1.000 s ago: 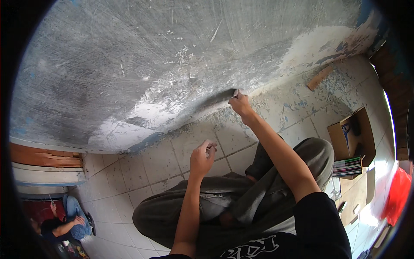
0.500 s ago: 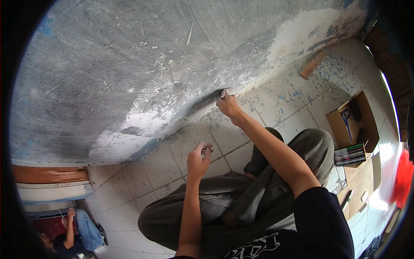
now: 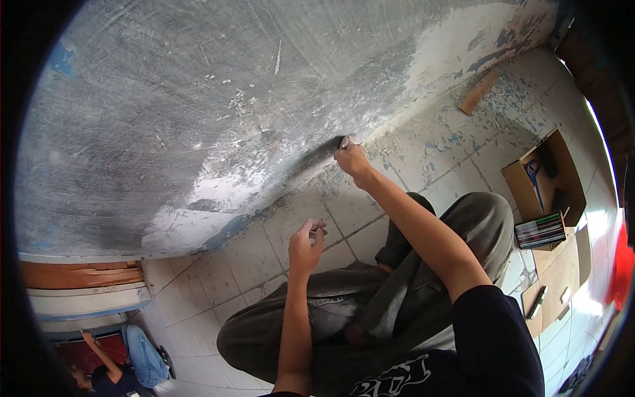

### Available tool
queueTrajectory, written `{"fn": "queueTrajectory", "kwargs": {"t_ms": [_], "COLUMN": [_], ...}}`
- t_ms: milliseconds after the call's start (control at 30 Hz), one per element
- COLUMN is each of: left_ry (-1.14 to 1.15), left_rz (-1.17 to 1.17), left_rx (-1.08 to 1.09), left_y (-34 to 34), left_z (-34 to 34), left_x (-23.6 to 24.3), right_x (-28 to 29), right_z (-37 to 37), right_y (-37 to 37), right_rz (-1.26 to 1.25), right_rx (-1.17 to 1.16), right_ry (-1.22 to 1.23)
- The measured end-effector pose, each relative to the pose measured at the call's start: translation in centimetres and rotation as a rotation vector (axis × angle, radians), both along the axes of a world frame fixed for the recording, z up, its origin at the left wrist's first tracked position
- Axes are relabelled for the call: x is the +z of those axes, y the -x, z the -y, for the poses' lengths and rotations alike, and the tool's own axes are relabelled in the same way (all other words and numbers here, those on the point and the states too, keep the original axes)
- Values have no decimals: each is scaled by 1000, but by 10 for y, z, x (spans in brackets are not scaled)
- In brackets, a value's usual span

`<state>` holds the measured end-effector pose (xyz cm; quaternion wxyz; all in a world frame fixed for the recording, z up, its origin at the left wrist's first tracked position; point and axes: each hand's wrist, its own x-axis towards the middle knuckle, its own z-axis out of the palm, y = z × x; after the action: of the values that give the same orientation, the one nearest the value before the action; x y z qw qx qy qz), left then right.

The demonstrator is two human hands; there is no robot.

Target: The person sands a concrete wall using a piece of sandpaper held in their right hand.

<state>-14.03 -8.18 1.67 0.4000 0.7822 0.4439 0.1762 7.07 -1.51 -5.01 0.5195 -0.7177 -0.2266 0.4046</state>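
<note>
My right hand (image 3: pixel 352 161) is closed and pressed to the foot of the grey, peeling wall (image 3: pixel 165 99). It pinches something pale and flat, mostly hidden by the fingers, so its kind cannot be made out. A dark shadow lies on the wall just left of it. My left hand (image 3: pixel 305 246) hovers over the tiled floor (image 3: pixel 347 205) in front of my crossed legs. Its fingers are loosely curled and apart, with nothing seen in them, and whitish dust coats the fingertips. White patches and flaking paint show on the wall around my right hand.
Paint flakes (image 3: pixel 456 142) litter the floor along the wall, with a brown wooden strip (image 3: pixel 479 92) among them. At right stands an open cardboard box (image 3: pixel 570 178) with blue-handled scissors (image 3: pixel 533 175), near a dark-edged stack (image 3: pixel 540 231). Another person (image 3: pixel 119 370) sits at lower left.
The view has shifted slightly. My right hand stays at the wall's foot with little movement, and my left hand keeps its pose. The other person's raised hand has moved left.
</note>
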Motion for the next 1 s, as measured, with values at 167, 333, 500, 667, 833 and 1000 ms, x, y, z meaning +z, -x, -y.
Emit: {"fn": "queueTrajectory", "kwargs": {"t_ms": [167,333,500,667,833,1000], "left_ry": [-21,14,21,0,33,0], "left_rz": [-3,-28,-23,-24,-14,25], "left_rx": [-30,-13,-32,3,-21,-1], "left_y": [-5,2,-7,1,-9,-6], "left_z": [-1,0,0,-1,2,1], "left_x": [-4,-1,0,-2,0,0], "right_x": [-4,16,-6,18,-13,-12], "right_z": [-1,8,-3,9,0,-4], "right_y": [-6,0,-5,-5,-10,-4], "right_rz": [127,97,121,-127,-97,-95], "right_rx": [-20,120,-21,-41,-48,-28], "right_ry": [14,39,-3,-44,-3,29]}}
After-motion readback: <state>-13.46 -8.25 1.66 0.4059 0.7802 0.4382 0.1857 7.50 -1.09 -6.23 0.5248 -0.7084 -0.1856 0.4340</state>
